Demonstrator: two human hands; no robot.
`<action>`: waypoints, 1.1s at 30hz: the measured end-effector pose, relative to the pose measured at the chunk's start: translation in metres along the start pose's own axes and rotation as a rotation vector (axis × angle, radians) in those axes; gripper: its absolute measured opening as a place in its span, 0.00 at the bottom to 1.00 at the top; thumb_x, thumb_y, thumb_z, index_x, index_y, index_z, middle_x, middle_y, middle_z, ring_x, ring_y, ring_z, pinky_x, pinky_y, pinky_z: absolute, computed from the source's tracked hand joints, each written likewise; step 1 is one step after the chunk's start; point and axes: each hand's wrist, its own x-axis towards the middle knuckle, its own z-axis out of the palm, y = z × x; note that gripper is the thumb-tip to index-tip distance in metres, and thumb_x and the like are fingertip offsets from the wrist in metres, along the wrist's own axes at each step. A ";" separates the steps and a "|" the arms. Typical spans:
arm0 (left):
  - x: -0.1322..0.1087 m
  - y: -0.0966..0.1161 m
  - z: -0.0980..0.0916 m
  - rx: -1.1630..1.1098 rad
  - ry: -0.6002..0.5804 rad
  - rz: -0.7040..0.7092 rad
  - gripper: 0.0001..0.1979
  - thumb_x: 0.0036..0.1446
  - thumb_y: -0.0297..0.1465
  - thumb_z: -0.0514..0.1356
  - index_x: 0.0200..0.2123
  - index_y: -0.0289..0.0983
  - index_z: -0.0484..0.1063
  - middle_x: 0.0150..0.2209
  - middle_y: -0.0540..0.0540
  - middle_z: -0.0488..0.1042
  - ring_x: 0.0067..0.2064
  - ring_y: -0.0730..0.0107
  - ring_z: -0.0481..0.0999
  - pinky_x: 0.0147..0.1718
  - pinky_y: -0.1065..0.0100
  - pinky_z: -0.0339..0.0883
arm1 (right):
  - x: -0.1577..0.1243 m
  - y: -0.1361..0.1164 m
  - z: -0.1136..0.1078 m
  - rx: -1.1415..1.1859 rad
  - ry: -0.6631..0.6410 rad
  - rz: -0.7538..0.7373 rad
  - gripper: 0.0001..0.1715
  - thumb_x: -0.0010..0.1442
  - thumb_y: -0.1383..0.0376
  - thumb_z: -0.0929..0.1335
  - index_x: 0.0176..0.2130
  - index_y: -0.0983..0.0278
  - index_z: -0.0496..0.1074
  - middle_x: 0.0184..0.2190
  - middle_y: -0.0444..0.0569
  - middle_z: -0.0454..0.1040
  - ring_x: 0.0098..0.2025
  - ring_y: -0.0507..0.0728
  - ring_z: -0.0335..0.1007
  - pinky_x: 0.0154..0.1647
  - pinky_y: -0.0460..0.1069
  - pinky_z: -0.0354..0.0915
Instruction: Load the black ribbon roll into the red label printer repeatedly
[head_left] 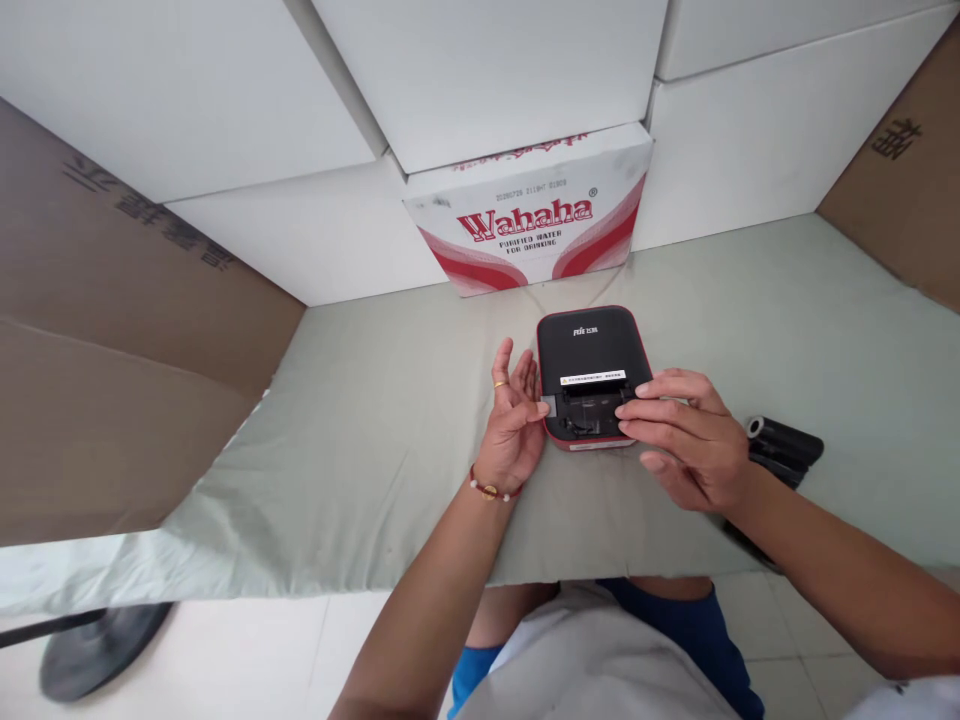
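Note:
A rounded black device with a red rim lies flat on the cloth. A white warning strip crosses it above an open, dark recess at the near end. What sits inside the recess is too dark to make out. My left hand is at its left side, thumb tip on a grey tab, other fingers spread upward. From the right, my right hand reaches in with fingers stretched out, fingertips touching the recess's right edge. Neither hand grips anything visible.
Right of my right hand lies a black roll with a pale core, partly hidden by my wrist. A Wahaha water carton stands behind the device, against white boxes. Brown cardboard walls the left side; the green cloth ends near my lap.

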 end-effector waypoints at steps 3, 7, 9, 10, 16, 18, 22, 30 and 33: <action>0.001 0.001 0.004 -0.102 0.035 -0.044 0.54 0.42 0.24 0.73 0.69 0.62 0.59 0.72 0.53 0.65 0.81 0.61 0.50 0.79 0.59 0.47 | -0.001 0.000 0.000 -0.030 0.022 0.006 0.14 0.72 0.63 0.67 0.51 0.58 0.82 0.43 0.49 0.87 0.55 0.65 0.76 0.59 0.65 0.73; 0.002 -0.004 0.005 -0.125 0.024 -0.032 0.49 0.43 0.25 0.73 0.66 0.61 0.64 0.73 0.56 0.63 0.82 0.60 0.47 0.79 0.57 0.47 | 0.002 -0.001 -0.001 -0.033 0.006 -0.047 0.11 0.71 0.66 0.68 0.48 0.61 0.81 0.41 0.52 0.87 0.52 0.64 0.77 0.54 0.62 0.76; 0.002 -0.008 0.004 -0.119 0.006 -0.025 0.44 0.45 0.28 0.74 0.64 0.58 0.66 0.74 0.54 0.63 0.82 0.58 0.47 0.79 0.55 0.46 | 0.010 -0.002 -0.006 0.019 -0.043 -0.040 0.09 0.71 0.66 0.68 0.45 0.61 0.81 0.40 0.53 0.85 0.50 0.63 0.79 0.51 0.60 0.77; 0.002 -0.011 0.004 -0.116 -0.002 -0.017 0.42 0.45 0.30 0.75 0.63 0.56 0.68 0.73 0.53 0.63 0.82 0.56 0.48 0.79 0.54 0.45 | 0.017 -0.003 -0.011 0.059 -0.087 0.000 0.09 0.72 0.66 0.68 0.42 0.60 0.80 0.39 0.52 0.85 0.48 0.62 0.80 0.50 0.58 0.77; 0.006 -0.018 0.004 -0.110 -0.024 0.027 0.37 0.46 0.36 0.77 0.59 0.50 0.71 0.71 0.48 0.67 0.78 0.51 0.55 0.78 0.50 0.49 | 0.088 0.009 -0.023 -0.166 -0.610 0.496 0.21 0.76 0.58 0.63 0.37 0.59 0.81 0.38 0.48 0.84 0.38 0.58 0.80 0.39 0.52 0.71; 0.008 -0.019 0.004 -0.114 -0.025 0.027 0.37 0.45 0.37 0.77 0.59 0.49 0.72 0.69 0.47 0.69 0.77 0.50 0.58 0.76 0.50 0.51 | 0.110 0.017 -0.009 -0.382 -0.839 0.572 0.19 0.74 0.58 0.64 0.42 0.60 0.83 0.42 0.53 0.85 0.42 0.62 0.81 0.40 0.54 0.70; 0.012 -0.020 0.002 -0.118 -0.035 0.024 0.36 0.44 0.36 0.76 0.57 0.47 0.73 0.68 0.46 0.71 0.76 0.49 0.59 0.76 0.50 0.52 | 0.133 0.028 0.032 -0.605 -1.104 0.647 0.18 0.68 0.63 0.68 0.51 0.63 0.84 0.49 0.63 0.85 0.49 0.69 0.82 0.43 0.56 0.71; 0.013 -0.020 0.001 -0.132 -0.049 0.027 0.35 0.44 0.34 0.76 0.57 0.47 0.74 0.67 0.47 0.72 0.75 0.50 0.61 0.74 0.50 0.53 | 0.137 0.018 0.041 -0.635 -1.108 0.702 0.20 0.65 0.62 0.70 0.53 0.64 0.82 0.52 0.63 0.84 0.50 0.69 0.81 0.43 0.55 0.71; 0.013 -0.020 0.002 -0.142 -0.041 0.023 0.35 0.44 0.34 0.76 0.57 0.47 0.74 0.67 0.47 0.72 0.75 0.50 0.61 0.74 0.51 0.54 | 0.131 -0.003 0.003 -0.570 -0.960 0.665 0.22 0.67 0.59 0.67 0.56 0.62 0.79 0.55 0.60 0.82 0.49 0.68 0.80 0.44 0.56 0.71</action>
